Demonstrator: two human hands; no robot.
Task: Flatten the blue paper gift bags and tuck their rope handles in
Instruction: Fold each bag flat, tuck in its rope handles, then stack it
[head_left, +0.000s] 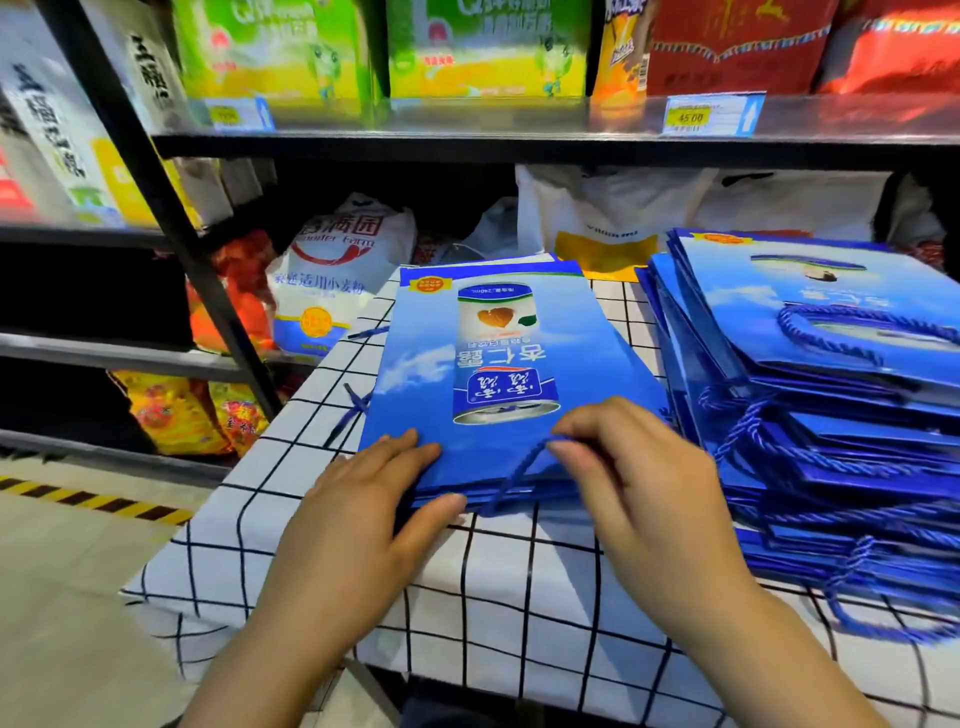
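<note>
We are facing a dark metal shop shelf (467, 145) that is holding cartons above and sacks below. In front of it, a table is wearing a white cloth with a dark grid (519, 571). On its right side we are seeing a loose pile of blue bags (810, 332), their rope loops spilling out toward us. At the middle of the cloth, a neater stack of blue gift bags (493, 364) is lying flat, printed side up. A white flour sack (332, 280) is leaning on the low shelf behind it. Our left hand (363, 499) is resting with straight fingers on the stack's near left corner, thumb along its near edge. Our right hand (639, 478) is curling its fingers and pinching a blue rope handle (519, 467) at the top bag's near edge.
</note>
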